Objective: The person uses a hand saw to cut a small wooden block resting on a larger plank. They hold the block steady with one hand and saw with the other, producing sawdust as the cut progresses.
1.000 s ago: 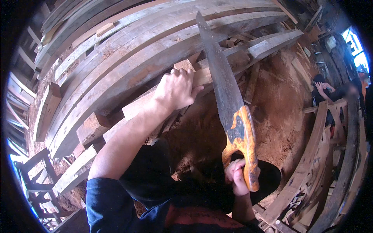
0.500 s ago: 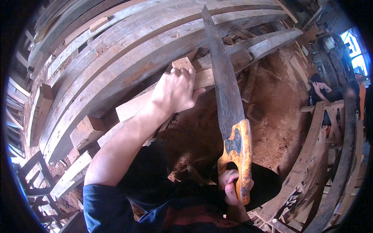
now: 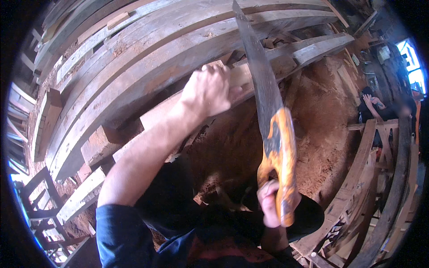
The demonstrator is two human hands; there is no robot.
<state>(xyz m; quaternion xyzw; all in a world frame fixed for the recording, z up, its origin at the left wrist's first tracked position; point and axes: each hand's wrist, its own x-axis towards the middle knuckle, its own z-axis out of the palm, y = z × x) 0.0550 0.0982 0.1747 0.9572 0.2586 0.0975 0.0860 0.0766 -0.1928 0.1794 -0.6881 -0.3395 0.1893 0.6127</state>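
A handsaw (image 3: 262,76) with a long dark blade and a worn yellow-orange wooden handle reaches away from me, its tip toward the far planks. My right hand (image 3: 270,202) is wrapped around the handle low in the picture. The blade lies across a squared wooden beam (image 3: 157,112); whether its teeth are in a cut cannot be made out. Left of the blade, my left hand (image 3: 206,89) presses on the beam with its fingers curled over a small wood block (image 3: 216,64) or the beam's top. The thumb is blurred against the beam's side.
Long curved planks (image 3: 178,51) are stacked beyond the beam. Short timber blocks (image 3: 100,145) stick out on the left. Brown sawdust-covered ground (image 3: 317,134) lies below. At right are a wooden frame (image 3: 357,178) and another person (image 3: 373,105) near a bright window.
The saw and my right hand have moved away from me, pushing the blade forward across the beam. My left hand stays on the wood; the view has shifted slightly.
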